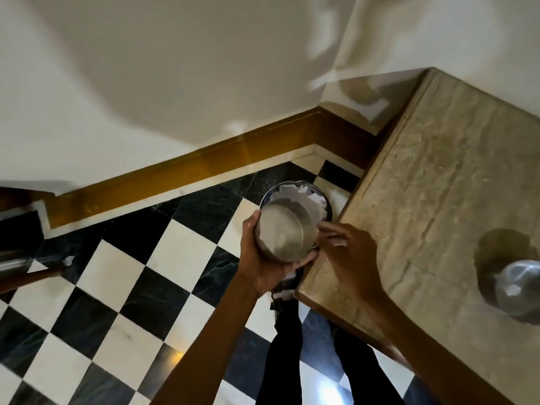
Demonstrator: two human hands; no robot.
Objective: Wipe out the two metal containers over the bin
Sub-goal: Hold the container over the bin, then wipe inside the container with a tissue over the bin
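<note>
The metal container (pixel 285 230) tilts mouth-up over the bin (pixel 328 206), clasped in the left hand (pixel 263 258); the right hand (pixel 347 255) touches its rim, grip apparently loose.

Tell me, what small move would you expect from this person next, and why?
Probably the right hand reaches into the metal container to wipe its inside. The left hand holds that container tilted above the bin, which already holds crumpled paper, and the right fingers sit just at its rim. A second container waits on the stone counter.
</note>
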